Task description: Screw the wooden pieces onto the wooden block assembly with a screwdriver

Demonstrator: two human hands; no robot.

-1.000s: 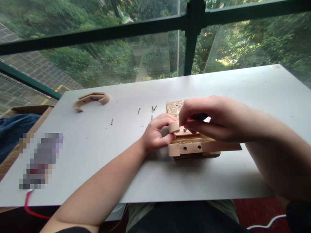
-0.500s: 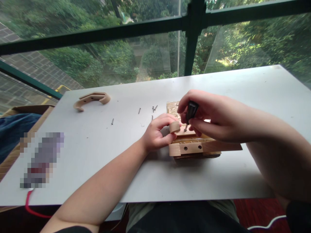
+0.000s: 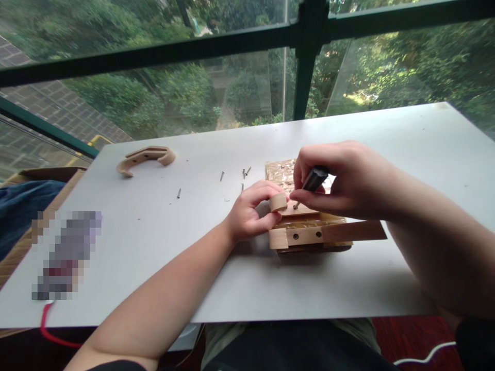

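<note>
A small wooden assembly [image 3: 309, 234] of stacked light-wood pieces lies on the white table [image 3: 240, 278] in front of me. My left hand [image 3: 251, 214] is closed on the rounded end of a curved wooden piece [image 3: 278, 202] at the assembly's left side. My right hand [image 3: 340, 178] grips a black-handled screwdriver [image 3: 314, 179], tilted, with its tip on a screw [image 3: 295, 206] in the top of the wood.
Several loose screws [image 3: 232, 178] lie on the table behind my left hand. A second curved wooden piece [image 3: 145, 157] rests at the far left. A blurred-out object [image 3: 65, 252] with a red cord sits near the left edge. Windows stand behind the table.
My right hand has raised the screwdriver handle into view and tilted it to the right, with the tip staying on the screw. My left hand has kept its hold.
</note>
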